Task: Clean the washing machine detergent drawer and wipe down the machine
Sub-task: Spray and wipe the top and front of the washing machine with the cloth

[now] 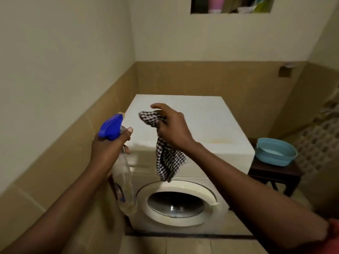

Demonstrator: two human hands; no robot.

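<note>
Head view, hard to see: the front strip of the washing machine [198, 121], above its round door [185, 219], is partly behind the spray bottle [124, 182] and the cloth [167, 162]. I cannot pick out the detergent drawer.
Cut off: the wall shelf [231, 6] runs off the top edge, and the things in it are too blurry to name.
Bottle sticker: blurred, cannot be read.
Left hand [108, 147]: fingers curl tight around the neck of the clear bottle, with the thumb up by the blue top [111, 128]. The bottle hangs down in front of the machine's left front corner.
Right hand [173, 130]: held over the machine's white top. Its fingers bunch up the black and white checked cloth, and one finger sticks out above it.
Cloth: its loose end hangs down over the front of the machine.
Washing machine: stands in the corner, door closed.
Blue tub [275, 152]: sits on a dark stool [271, 174] just right of the machine.
</note>
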